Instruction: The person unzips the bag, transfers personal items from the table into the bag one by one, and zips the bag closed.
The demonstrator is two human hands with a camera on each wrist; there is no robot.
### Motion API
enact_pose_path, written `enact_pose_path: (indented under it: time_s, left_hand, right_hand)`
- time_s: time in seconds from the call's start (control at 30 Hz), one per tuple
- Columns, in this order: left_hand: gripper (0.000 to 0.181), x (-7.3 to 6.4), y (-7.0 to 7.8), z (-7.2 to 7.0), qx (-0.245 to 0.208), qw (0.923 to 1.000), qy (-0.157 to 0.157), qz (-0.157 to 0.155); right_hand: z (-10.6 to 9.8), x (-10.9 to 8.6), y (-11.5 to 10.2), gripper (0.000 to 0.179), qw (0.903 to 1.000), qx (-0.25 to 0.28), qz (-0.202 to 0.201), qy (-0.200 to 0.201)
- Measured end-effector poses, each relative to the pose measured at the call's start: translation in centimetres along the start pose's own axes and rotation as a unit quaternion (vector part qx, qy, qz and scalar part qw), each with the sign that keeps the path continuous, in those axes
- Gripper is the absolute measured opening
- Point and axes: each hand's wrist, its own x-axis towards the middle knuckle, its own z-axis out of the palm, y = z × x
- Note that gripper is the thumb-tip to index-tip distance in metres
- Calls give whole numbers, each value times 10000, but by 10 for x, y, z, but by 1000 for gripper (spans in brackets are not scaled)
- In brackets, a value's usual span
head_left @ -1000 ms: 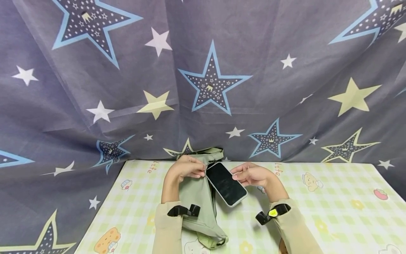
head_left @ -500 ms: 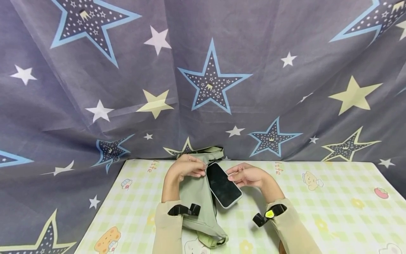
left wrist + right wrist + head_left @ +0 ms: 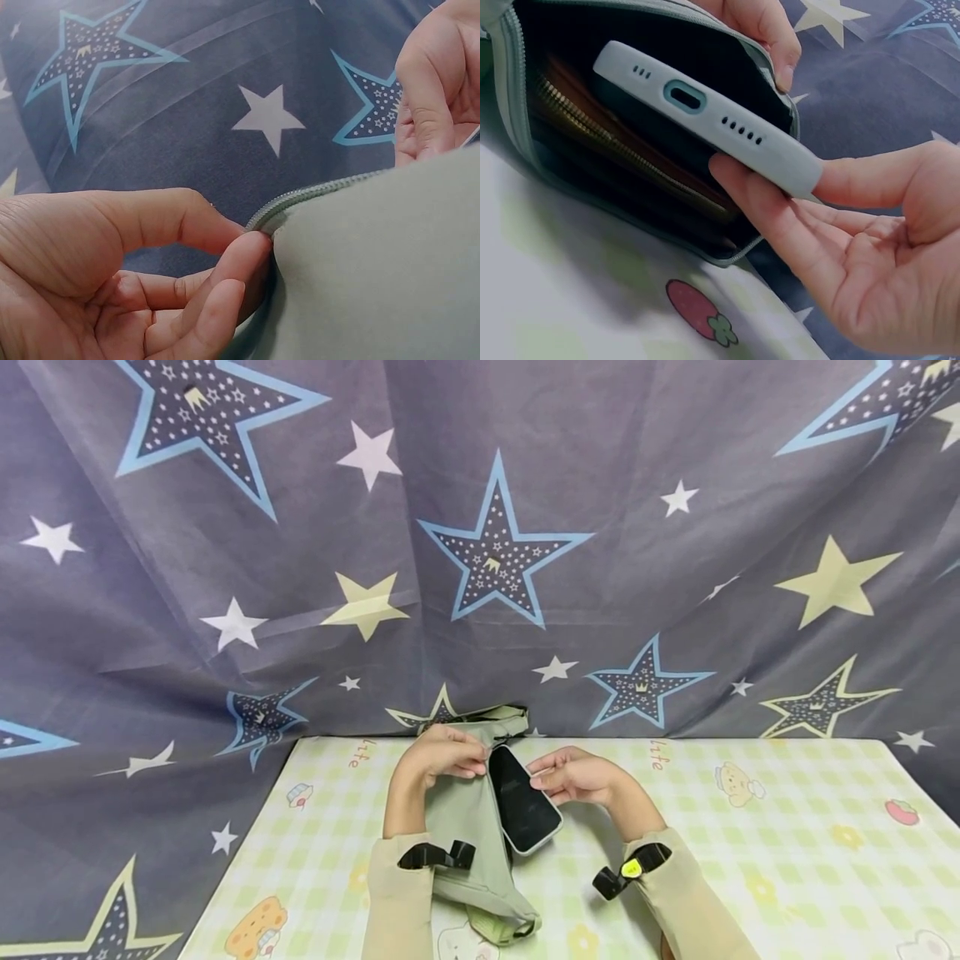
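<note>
A pale green fabric bag [image 3: 467, 827] lies on the table, its zippered mouth facing right. My left hand [image 3: 442, 756] pinches the zipper edge [image 3: 307, 195] between thumb and fingers near the far end. A smartphone [image 3: 522, 802] in a pale case, dark screen up, slants at the opening, held by my right hand [image 3: 577, 777] with thumb and fingers on its right edge. In the right wrist view the phone's charging-port end [image 3: 712, 120] points outward, while the rest reaches into the gaping bag. Inside, beside the phone, shows a brown item with a gold zipper [image 3: 592, 116].
The table has a green-checked cloth [image 3: 810, 877] with cartoon prints. Behind it hangs a dark grey curtain [image 3: 600, 593] with stars, right at the table's back edge. The bag's strap [image 3: 498, 714] lies against the curtain.
My right hand has moved left with the phone, bringing it further into the bag's mouth and turning it slightly more upright in view. My left hand keeps its pinch on the edge.
</note>
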Motion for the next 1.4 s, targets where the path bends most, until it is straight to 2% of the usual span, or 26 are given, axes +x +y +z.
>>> enact_pose_path:
  time_s: [0.3,0.53,0.87,1.1,1.4]
  left_hand:
    - [25,-1,-2,0,-20,10000,-36,41]
    - [23,0,-2,-1,14,10000,-6,5]
    - [20,1,-2,0,-15,10000,83,6]
    - [23,0,0,-1,-16,10000,-3,72]
    - [24,1,-2,-2,-55,10000,-8,15]
  right_hand:
    - [11,5,2,33,10000,-25,-42,31]
    - [19,8,-1,19,9998,164,20,111]
    - [21,9,0,13,9995,301,46,-4]
    - [20,7,-1,15,9998,174,53,76]
    - [17,6,0,22,9998,111,131,-55]
